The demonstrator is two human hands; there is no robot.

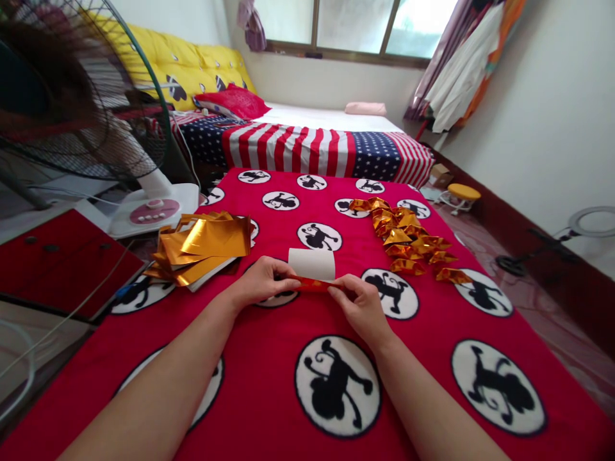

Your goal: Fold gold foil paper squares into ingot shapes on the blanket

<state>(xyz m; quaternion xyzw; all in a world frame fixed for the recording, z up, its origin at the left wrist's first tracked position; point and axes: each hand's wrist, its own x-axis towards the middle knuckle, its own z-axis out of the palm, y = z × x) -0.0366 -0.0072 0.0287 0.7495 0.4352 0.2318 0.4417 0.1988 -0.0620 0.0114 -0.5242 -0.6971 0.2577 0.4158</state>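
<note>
Between my hands is a sheet of foil paper [312, 263], its pale back facing up and its near edge folded over, showing a reddish-gold strip. My left hand [266, 280] pinches the left end of that fold between thumb and fingers. At the right end, my right hand [359, 303] pinches the same fold. The far part of the sheet curves up slightly. To the left lies a loose stack of gold foil sheets [206, 240]. Several folded gold foil ingots [401, 237] are heaped to the right, beyond my right hand.
A red cloth with black-and-white round prints [259, 397] covers the surface under my hands. An electric fan [154, 205] stands at the left, near a red cabinet [62, 262]. Behind is a bed [298, 150]; a yellow stool [464, 192] and a ring-shaped stand [593, 221] are at right.
</note>
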